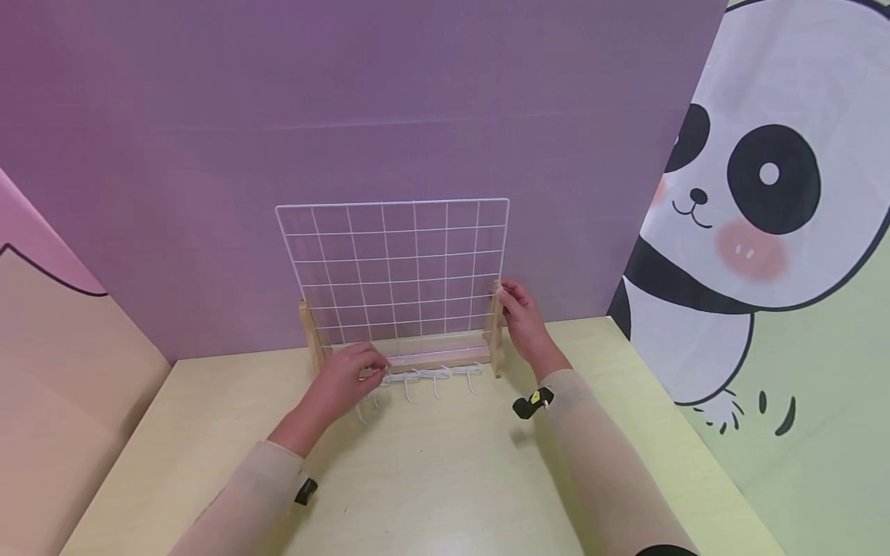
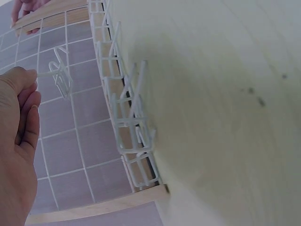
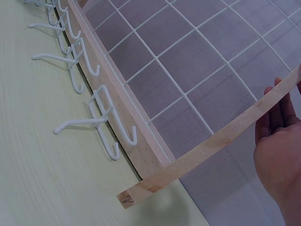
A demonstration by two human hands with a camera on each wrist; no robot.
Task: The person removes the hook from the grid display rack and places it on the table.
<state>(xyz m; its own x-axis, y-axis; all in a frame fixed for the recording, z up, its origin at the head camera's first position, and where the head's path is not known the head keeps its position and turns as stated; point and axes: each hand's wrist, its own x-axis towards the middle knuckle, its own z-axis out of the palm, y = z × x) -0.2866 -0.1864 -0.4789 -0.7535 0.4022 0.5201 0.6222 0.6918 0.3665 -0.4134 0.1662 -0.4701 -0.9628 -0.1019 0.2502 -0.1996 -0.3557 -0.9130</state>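
Note:
My left hand [image 1: 344, 378] is in front of the lower part of a white wire grid panel [image 1: 392, 203]. In the left wrist view, its thumb and fingers pinch the prong of a white wire hook [image 2: 61, 77]. The grid stands upright in a light wooden stand with a post at each side. My right hand [image 1: 524, 320] grips the right wooden post [image 3: 221, 139] near its top, fingers behind it. Several more white wire hooks [image 3: 96, 121] sit in a row along the stand's front bottom bar [image 3: 148, 162], prongs pointing outward.
The stand rests on a pale wooden table [image 1: 445, 479] near its back edge. Close behind rises a purple backdrop [image 1: 389, 93]. To the right is a wall covering with a panda drawing [image 1: 820, 255].

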